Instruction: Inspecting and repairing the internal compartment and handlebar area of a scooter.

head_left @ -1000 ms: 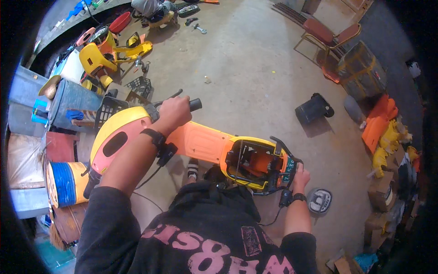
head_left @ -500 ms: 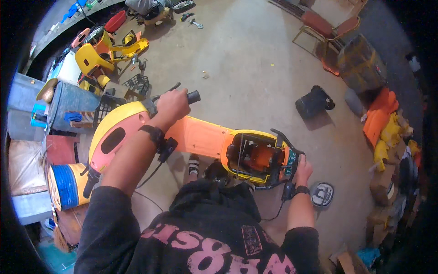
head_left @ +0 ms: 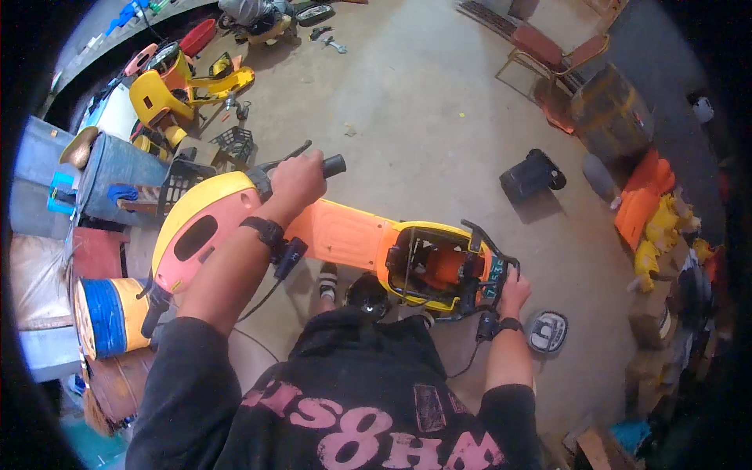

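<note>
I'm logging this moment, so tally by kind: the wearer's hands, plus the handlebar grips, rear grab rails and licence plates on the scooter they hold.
Hands: 2 (left hand, right hand)
Handlebar grips: 2
Rear grab rail: 1
Licence plate: 1
Total: 6

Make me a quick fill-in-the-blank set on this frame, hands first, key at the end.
1. On the scooter, the left hand grips one side of the ____.
2. The right hand is on the black rail at the scooter's ____ end.
3. The license plate beside the right hand is ____.
4. The padded chair at the picture's upper right is upholstered in ____.

Missing words: handlebar; rear; green; red.
</note>
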{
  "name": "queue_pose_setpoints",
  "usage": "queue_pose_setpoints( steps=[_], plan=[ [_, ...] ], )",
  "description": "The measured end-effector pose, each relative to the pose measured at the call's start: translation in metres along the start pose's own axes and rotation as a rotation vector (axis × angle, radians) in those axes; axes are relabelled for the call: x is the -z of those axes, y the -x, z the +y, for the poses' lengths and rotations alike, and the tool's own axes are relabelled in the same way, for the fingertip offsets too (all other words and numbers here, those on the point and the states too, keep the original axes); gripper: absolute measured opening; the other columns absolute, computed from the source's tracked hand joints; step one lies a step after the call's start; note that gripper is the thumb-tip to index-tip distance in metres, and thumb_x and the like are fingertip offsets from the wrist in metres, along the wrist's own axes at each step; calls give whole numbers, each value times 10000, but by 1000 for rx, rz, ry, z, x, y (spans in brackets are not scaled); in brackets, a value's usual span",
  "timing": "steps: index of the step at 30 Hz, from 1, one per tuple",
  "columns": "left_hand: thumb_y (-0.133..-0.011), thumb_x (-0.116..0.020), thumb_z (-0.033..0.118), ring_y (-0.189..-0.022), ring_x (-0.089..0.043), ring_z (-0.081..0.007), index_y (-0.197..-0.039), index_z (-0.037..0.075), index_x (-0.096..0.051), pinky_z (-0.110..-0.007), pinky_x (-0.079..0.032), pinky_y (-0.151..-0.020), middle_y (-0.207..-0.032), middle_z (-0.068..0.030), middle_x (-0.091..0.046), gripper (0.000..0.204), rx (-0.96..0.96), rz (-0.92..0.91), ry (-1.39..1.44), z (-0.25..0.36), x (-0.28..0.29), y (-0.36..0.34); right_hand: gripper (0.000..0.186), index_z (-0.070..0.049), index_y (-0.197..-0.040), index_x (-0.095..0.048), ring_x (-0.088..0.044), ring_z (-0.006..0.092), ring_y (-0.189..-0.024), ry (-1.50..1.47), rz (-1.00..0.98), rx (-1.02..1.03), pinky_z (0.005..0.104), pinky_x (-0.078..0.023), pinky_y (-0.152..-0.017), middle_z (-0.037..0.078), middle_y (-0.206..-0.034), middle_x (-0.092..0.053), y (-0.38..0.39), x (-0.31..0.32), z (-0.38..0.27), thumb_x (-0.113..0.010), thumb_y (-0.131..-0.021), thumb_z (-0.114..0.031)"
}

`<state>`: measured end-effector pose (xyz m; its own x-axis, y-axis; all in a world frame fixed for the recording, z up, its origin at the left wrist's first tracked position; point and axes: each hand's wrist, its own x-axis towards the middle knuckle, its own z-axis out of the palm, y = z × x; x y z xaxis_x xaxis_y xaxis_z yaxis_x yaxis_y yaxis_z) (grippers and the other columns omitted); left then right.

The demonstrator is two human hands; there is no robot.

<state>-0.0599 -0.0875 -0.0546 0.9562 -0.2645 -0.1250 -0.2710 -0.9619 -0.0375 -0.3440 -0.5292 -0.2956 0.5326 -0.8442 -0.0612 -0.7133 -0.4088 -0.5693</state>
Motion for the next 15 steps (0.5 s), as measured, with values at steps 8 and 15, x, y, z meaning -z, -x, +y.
queue_pose_setpoints(
  steps=[8,15],
  plan=[
    [-830,-597,122,-815,-714,-393,-994,58,-627,-502,-566,-711,-865,-197,-710,179,17,-21,-8,-3,1,0,541,45,-969,-728,-671,424,-888,29,-28,-35,500,-490,-818,266,-904,-705,4,3,-12,-586,-901,-472],
    [-813,-621,126,-832,-715,-379,-962,55,-641,-486,-569,-691,-882,-185,-714,166,-9,-48,-29,0,2,-8,614,86,-930,-725,-655,489,-934,-16,-141,-91,530,-488,-866,319,-950,-692,-5,10,-21,-604,-865,-512]
  ],
)
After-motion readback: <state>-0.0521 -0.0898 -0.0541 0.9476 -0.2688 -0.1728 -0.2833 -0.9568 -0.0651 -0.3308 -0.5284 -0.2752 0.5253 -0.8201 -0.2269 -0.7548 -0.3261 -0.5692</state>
